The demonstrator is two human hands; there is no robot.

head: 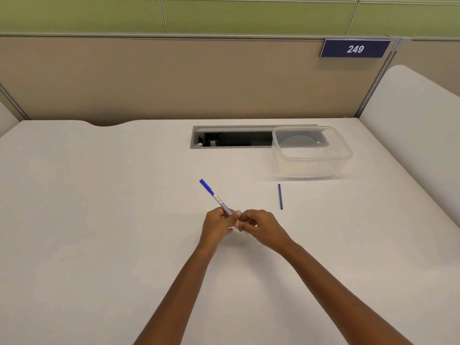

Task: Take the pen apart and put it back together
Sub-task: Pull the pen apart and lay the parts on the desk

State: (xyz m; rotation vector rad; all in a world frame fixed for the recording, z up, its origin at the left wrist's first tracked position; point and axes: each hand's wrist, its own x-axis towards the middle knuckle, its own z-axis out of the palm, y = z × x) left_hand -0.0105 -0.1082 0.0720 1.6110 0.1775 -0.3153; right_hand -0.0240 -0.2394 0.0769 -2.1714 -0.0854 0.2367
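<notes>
Blue-capped pen is gripped in the left hand. The right hand's grasp cannot be told.

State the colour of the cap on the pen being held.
Blue: the cap on the pen in the left hand, best in the head view.

Both bare arms reach forward. The left hand grips the pen; the right hand, fingers curled, touches its fingertips.

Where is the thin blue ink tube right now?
In the head view, the ink tube lies on the desk, right of the right hand and just in front of the clear container.
</notes>
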